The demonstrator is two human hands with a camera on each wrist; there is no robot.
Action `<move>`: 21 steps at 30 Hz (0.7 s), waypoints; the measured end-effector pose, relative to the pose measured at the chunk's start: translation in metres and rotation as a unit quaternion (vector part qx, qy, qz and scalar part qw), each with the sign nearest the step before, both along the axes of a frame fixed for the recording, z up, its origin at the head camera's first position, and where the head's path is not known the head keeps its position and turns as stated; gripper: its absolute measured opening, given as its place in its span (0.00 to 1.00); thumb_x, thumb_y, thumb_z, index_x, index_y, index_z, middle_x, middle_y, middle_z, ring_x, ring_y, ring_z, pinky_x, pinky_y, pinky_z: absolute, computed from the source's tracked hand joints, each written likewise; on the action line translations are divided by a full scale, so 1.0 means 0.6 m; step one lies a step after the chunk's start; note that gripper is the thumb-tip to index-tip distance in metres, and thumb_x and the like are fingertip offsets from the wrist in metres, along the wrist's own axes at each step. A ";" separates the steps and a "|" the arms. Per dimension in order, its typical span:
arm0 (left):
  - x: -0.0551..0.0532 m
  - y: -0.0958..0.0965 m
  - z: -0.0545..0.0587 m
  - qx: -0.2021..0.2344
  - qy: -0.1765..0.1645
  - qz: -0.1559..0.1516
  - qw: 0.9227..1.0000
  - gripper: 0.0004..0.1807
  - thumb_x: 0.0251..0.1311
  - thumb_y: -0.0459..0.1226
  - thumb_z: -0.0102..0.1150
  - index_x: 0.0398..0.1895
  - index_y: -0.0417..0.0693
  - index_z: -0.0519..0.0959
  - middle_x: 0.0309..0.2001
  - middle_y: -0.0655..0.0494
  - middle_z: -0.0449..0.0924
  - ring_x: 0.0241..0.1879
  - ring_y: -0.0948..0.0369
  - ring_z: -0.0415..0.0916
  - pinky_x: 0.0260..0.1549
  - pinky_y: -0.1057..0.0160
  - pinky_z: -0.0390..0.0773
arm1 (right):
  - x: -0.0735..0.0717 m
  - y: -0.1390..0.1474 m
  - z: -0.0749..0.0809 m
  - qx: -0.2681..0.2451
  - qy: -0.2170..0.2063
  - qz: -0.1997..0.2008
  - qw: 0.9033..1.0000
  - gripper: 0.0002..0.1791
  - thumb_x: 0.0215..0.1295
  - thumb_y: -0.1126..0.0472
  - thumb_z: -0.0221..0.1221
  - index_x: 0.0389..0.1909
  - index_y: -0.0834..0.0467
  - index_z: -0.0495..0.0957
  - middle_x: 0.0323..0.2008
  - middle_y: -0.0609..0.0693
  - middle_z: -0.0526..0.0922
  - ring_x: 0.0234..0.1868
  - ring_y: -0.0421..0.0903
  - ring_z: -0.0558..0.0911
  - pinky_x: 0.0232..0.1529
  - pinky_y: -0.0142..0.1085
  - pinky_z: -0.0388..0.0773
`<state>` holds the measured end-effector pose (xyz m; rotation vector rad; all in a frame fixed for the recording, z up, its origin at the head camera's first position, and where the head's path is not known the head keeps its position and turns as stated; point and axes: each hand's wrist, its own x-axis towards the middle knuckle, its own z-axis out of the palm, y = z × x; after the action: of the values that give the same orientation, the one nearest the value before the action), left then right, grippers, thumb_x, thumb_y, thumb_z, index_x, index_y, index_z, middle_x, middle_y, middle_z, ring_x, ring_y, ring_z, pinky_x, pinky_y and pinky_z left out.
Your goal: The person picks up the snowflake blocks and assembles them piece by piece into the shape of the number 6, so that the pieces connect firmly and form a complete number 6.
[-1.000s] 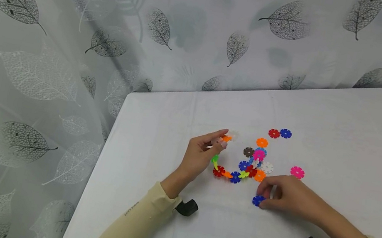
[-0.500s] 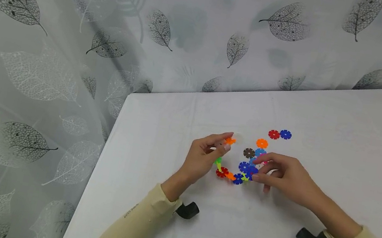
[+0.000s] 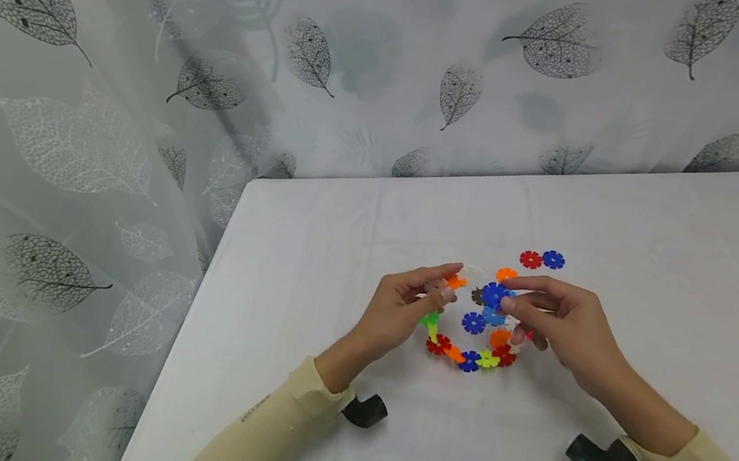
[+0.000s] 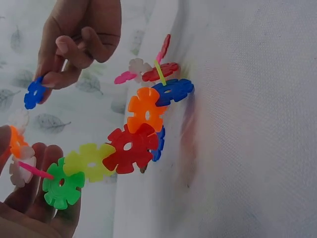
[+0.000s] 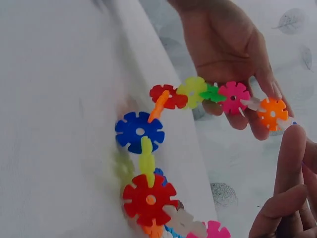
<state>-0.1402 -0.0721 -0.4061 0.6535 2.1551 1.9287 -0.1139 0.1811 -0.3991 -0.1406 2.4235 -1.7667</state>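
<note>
Left hand [image 3: 405, 302], mine: thumb and finger pinching one end of the chain [image 3: 468, 366], at the middle of the head view. Right hand [image 3: 564, 316], mine: thumb and finger narrowed on a blue disc [image 3: 495, 295], right of centre, near the whitish disc [image 4: 20, 119] at the chain's end, seemingly apart from it.

Done: a long curve of discs, joined slot into slot, sagging between centre and right of centre. Left, in my judgement: the blue disc, not yet joined; whether the loose ones count, I cannot tell. These are a loose red disc [image 3: 530, 259] and its dark-blue neighbour [image 3: 553, 260], above my right hand, and others partly hidden lower down.

Materials: thin, smooth, plastic-looking flower shapes, notched rims, holed centres; whitish ones translucent. Neighbouring links sit crosswise. Tabletop [image 3: 296, 316]: white, finely textured covering.
</note>
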 end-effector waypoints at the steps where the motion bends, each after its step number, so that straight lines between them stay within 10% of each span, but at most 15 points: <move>1: 0.000 0.001 0.000 0.000 0.001 -0.003 1.000 0.21 0.74 0.34 0.56 0.68 0.45 0.76 0.50 0.46 0.83 0.52 0.42 0.81 0.47 0.59 0.82 | 0.000 0.001 0.000 -0.002 -0.009 -0.001 1.000 0.25 0.69 0.47 0.64 0.60 0.57 0.78 0.35 0.61 0.85 0.27 0.57 0.81 0.20 0.37 0.74; 21: 0.002 0.006 -0.008 -0.024 0.007 -0.030 0.999 0.22 0.74 0.36 0.56 0.69 0.49 0.75 0.58 0.54 0.81 0.47 0.44 0.82 0.48 0.59 0.81 | -0.007 0.010 -0.008 -0.089 -0.080 0.007 0.993 0.30 0.71 0.50 0.64 0.65 0.65 0.74 0.33 0.54 0.85 0.29 0.50 0.81 0.28 0.32 0.77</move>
<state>-0.1388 -0.0688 -0.4111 0.7168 2.1574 1.8411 -0.1180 0.1870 -0.4039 -0.0317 2.1495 -1.9067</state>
